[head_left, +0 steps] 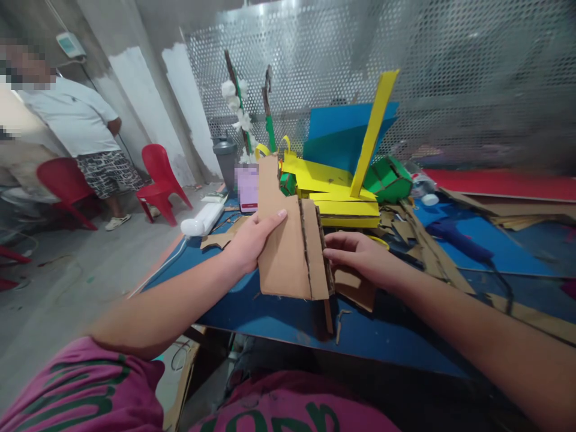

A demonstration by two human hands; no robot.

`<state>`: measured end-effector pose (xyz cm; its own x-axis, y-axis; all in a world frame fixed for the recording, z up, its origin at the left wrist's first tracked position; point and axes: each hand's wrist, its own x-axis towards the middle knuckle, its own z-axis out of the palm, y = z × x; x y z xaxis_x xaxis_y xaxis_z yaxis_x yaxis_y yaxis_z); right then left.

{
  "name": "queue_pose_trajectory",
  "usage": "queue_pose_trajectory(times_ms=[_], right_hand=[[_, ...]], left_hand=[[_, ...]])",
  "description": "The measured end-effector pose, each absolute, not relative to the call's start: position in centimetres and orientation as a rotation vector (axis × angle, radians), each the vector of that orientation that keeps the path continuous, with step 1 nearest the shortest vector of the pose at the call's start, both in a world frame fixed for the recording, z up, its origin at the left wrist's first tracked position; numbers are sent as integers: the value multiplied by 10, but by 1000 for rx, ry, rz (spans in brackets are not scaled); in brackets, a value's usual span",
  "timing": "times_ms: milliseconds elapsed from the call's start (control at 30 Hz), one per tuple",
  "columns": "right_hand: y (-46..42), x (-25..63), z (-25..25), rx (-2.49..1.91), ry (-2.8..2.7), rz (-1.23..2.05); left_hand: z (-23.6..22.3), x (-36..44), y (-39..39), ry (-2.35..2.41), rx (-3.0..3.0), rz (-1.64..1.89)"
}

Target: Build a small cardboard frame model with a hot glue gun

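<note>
A brown cardboard construction (282, 255), built from cut and joined pieces, is held up over the blue table (288, 327). My left hand (256, 237) grips its left side, the thumb lying across the front panel and the other fingers hidden behind. At its right edge my right hand (357, 255) has bent fingers against the layered cardboard side; the fingertips are partly hidden. Below that hand is a loose cardboard piece (357, 291). A narrow cardboard strip (329, 317) shows under the construction's lower right corner.
Yellow card parts (344, 210), a green box shape (387, 180) and a blue sheet (335, 141) stand behind. On the right lie a dark blue glue gun (461, 241) and cardboard scraps. At left are a white power strip (203, 217), red chairs (162, 180) and a standing person (76, 120).
</note>
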<state>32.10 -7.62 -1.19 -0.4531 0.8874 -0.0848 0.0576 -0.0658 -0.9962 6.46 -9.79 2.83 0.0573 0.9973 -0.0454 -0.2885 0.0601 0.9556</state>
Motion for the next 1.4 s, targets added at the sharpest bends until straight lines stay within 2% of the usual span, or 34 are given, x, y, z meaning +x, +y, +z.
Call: queue_pose_trajectory(times_ms=[700,1133,1400], right_hand=[[-74,329,-12,-1049,-1485,1486],[-65,338,-11,-1032,-1354,1394],[-63,342,-13,-1041,-1337,1415]], left_hand=[[45,49,-95,996,823,1303],[66,37,-96,727,857,1153],[61,36,-95,575,777,1140]])
